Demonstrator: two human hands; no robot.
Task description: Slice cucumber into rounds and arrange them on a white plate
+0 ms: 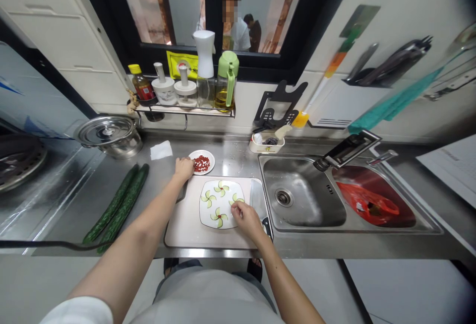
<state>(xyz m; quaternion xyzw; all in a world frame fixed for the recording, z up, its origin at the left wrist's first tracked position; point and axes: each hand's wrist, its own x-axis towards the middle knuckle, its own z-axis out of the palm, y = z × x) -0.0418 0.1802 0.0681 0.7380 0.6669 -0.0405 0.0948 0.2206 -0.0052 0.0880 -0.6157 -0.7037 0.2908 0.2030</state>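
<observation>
My left hand [184,168] is closed at the left rim of a small white plate [212,161] that holds red goji berries [202,163]. My right hand [246,219] is pinched over the right side of a larger square white plate [208,217]; whatever its fingertips hold is too small to make out. On that plate, pale green cucumber slices [219,217] form several pinwheel shapes, some with a red centre. The one nearest my right hand is partly hidden by the fingers. The plate rests on a pale cutting board [182,234], where a broad kitchen knife [256,195] lies along the right side.
Two whole cucumbers [119,205] lie to the left, below a lidded steel pot [111,138] and a white paper [161,150]. A sink [301,190] with a red bag [368,205] is on the right. Bottles stand on a wall rack [186,109]. People show in the window glass.
</observation>
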